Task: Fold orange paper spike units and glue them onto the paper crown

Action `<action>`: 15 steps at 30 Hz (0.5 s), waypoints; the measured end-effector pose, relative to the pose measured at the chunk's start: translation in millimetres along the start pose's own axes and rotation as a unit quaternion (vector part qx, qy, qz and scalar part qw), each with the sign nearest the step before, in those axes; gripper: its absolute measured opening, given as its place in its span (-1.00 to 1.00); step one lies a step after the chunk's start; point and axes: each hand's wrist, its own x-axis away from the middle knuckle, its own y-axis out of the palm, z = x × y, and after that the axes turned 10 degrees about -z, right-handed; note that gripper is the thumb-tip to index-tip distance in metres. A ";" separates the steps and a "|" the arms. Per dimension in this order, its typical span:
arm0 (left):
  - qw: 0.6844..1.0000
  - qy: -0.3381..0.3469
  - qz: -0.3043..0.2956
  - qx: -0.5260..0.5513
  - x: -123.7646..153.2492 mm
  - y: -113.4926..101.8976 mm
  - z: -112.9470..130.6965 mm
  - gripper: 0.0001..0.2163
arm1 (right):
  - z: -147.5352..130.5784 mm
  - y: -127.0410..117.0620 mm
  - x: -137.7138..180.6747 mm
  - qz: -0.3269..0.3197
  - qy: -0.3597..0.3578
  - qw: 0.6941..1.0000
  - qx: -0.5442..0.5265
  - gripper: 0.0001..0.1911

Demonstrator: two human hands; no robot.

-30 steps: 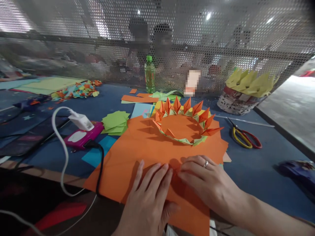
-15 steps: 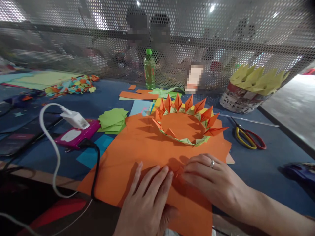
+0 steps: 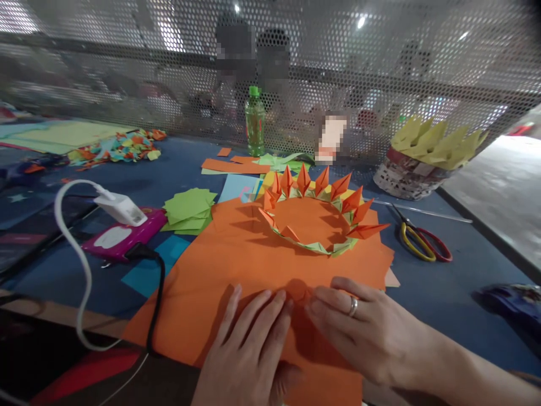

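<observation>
My left hand (image 3: 249, 344) lies with fingers stretched out on a large orange paper sheet (image 3: 203, 265), fingertips beside a small piece of orange paper (image 3: 299, 293). Bent fingers of my right hand (image 3: 359, 321), which wears a ring, pinch the right side of that small piece. Its exact folds are hard to make out, orange on orange. Just beyond both hands rests a paper ring (image 3: 315, 246) of pale green folds, with pointed orange pieces (image 3: 322, 183) standing around its far and right sides.
Scissors (image 3: 422, 242) lie at right, near a basket-like holder (image 3: 408, 175) topped with yellow paper points. Green paper squares (image 3: 190, 208), a pink power strip (image 3: 124, 234) with cables and blue paper (image 3: 163, 265) are at left. A green bottle (image 3: 255, 127) stands by the mesh screen.
My right hand has moved slightly left, closer to my left fingertips. My left hand stays flat on the sheet. The whole view has shifted a little.
</observation>
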 end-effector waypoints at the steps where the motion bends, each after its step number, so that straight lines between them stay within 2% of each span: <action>1: 1.000 0.009 -0.016 -0.009 -0.1 -3.0 -1.1 -0.53 | -0.5 -1.6 0.0 -0.007 -0.001 1.000 0.004 -0.61; 2: 0.999 0.017 -0.028 -0.013 0.1 -5.3 -1.9 -0.53 | -1.4 -3.5 -0.4 -0.018 -0.003 1.000 0.009 -0.60; 6: 1.000 -0.003 -0.003 -0.004 1.9 -6.6 -3.3 -0.57 | -6.9 -10.6 -7.1 -0.071 0.005 0.996 0.045 -0.64; 12: 0.999 0.011 -0.026 -0.028 3.2 -1.6 -3.0 -0.53 | -17.3 -6.3 -19.3 -0.084 -0.001 0.991 0.108 -0.70; 15: 1.000 -0.006 0.018 0.000 4.0 6.9 0.4 -0.56 | -20.8 1.9 -17.5 -0.071 0.021 0.993 0.092 -0.69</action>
